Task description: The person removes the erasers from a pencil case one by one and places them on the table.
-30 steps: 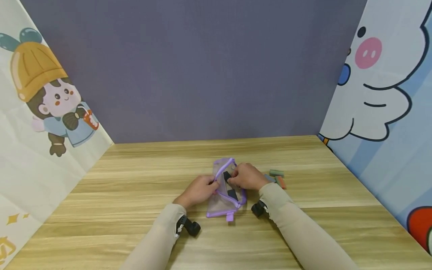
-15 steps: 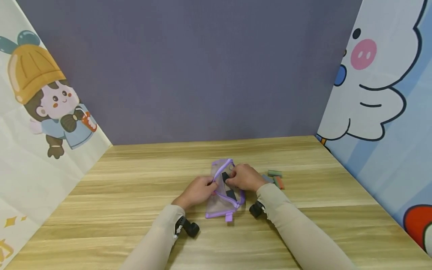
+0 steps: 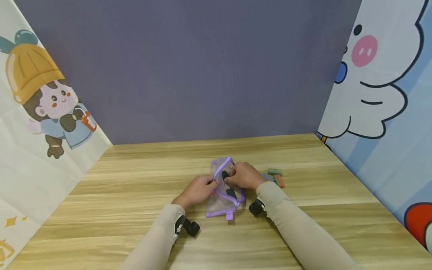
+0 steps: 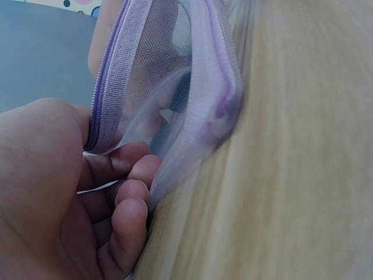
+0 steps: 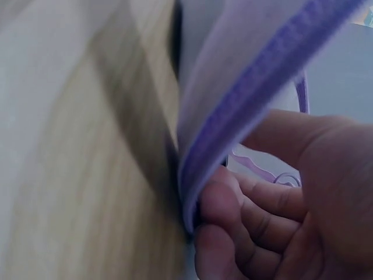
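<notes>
A see-through mesh zip pouch with purple edging lies unzipped on the table, its mouth spread wide. My left hand pinches the left side of the mouth; in the left wrist view its thumb and fingers are at the mesh by the zip. My right hand reaches into the mouth from the right, fingertips around a small black piece. In the right wrist view the purple edge covers much of that piece. Another black piece lies in the pouch, nearer me.
Right of my right hand, a green piece, an orange piece and a blue piece lie close together on the wooden table. A grey panel stands along the back, with printed cartoon sheets at both sides.
The whole head view has shifted slightly. Both hands keep their places on the pouch, and the black pieces show no clear movement.
</notes>
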`<state>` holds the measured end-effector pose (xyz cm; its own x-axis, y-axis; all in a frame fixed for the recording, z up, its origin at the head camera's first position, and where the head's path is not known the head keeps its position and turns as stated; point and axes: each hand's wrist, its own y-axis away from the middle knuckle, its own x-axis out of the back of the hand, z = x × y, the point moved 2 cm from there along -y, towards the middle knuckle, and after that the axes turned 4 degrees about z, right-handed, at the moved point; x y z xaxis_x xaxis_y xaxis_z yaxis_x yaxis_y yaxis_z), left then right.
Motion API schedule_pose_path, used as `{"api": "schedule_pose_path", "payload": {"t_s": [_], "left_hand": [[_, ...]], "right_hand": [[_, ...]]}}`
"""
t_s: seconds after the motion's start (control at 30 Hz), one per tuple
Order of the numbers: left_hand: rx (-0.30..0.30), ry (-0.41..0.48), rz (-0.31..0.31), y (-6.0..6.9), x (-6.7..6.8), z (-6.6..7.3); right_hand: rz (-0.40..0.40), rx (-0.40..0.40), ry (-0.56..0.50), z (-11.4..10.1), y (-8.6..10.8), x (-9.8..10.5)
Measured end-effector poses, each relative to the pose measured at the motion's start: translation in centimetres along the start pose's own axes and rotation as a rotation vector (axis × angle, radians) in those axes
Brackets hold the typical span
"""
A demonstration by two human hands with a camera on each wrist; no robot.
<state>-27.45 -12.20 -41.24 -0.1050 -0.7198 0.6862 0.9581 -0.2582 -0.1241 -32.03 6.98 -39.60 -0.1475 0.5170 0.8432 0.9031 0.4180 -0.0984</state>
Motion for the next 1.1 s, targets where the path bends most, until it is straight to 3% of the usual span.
{"api": "schedule_pose_path", "payload": {"t_s": [1.1], "left_hand": [[0.001,0.011,-0.001,-0.08,0.03,-0.10]], "right_hand": [[0.007,-0.067,0.027,-0.17,-0.11,-0.10]]}}
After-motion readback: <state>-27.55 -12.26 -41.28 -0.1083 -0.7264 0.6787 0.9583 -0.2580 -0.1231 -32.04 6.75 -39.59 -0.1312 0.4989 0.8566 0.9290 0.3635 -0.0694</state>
